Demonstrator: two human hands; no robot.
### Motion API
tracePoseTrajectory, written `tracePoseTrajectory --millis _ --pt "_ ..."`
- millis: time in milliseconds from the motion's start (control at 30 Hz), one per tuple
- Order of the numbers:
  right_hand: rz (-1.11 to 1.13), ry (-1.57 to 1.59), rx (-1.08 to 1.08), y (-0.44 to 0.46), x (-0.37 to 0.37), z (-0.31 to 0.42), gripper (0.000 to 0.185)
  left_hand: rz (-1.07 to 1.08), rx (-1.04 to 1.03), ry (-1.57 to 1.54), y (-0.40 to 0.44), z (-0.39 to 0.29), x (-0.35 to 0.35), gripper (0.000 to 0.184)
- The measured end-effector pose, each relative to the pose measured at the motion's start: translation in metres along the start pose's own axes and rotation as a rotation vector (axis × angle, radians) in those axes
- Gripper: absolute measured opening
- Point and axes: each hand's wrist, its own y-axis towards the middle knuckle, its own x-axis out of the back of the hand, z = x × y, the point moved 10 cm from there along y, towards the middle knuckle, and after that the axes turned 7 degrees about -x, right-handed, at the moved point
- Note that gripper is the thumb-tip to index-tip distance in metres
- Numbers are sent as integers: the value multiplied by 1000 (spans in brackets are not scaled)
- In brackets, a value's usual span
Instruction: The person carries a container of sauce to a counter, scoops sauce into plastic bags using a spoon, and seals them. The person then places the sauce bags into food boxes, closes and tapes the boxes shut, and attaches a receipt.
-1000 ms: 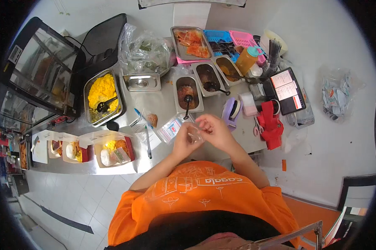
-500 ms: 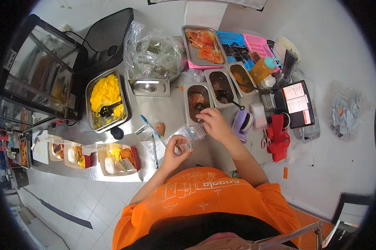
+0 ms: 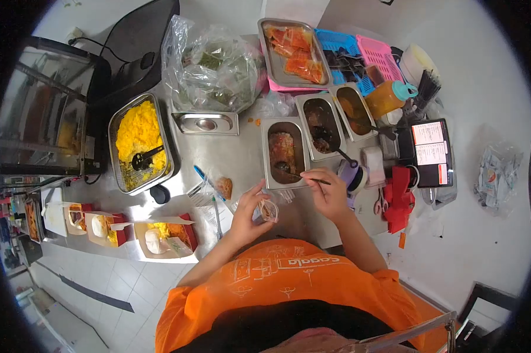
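My left hand [image 3: 246,216] is closed round a small clear plastic cup [image 3: 269,210] with some brownish food inside, just below the nearest steel pan [image 3: 268,138]. The dark handle of a small ladle [image 3: 317,180] is gripped in my right hand [image 3: 330,197]. Its bowl [image 3: 283,167] rests in the reddish chunky sauce [image 3: 282,147] in that pan. To the right, a second pan [image 3: 307,117] of dark sauce holds another black ladle [image 3: 343,155]. Beyond it stands a third pan [image 3: 342,97] with orange-yellow contents.
Left are a tray of yellow scrambled food [image 3: 139,129] and an open food box [image 3: 165,238]. Pens [image 3: 216,216] and paper lie nearby. A tray of orange packets [image 3: 295,53], a squeeze bottle [image 3: 389,99], a tablet [image 3: 429,147] and red tape dispenser [image 3: 398,200] surround the right side.
My right hand has moved right and down from the pan's edge and now grips the ladle's handle, which points right. My left hand and the cup have shifted slightly right.
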Motion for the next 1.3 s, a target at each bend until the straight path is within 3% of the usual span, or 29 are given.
tracePoseTrajectory --millis 133,233,433,633,733,933,1033,1300 --pt "294 -66 47 1 -37 -13 21 19 -21 28 3 -9 -3 55" --pt "212 -156 169 14 -33 -16 26 41 -26 47 4 -13 -6 55" --pt "7 -207 204 44 -28 -24 22 40 -5 53 2 -10 -6 53" --pt "-106 -142 -107 20 -23 -40 8 -5 24 9 2 -7 -2 52" --pt "-148 95 -218 10 -7 -33 8 -27 12 6 3 -7 0 52" --pt "16 2 -38 3 -13 -9 7 -36 22 -3 3 -7 1 53" --pt "-108 17 -21 12 2 -8 7 -46 27 -9 1 -8 1 54" --pt "-92 89 -167 -3 -4 -40 5 -64 14 -29 -1 -4 0 58"
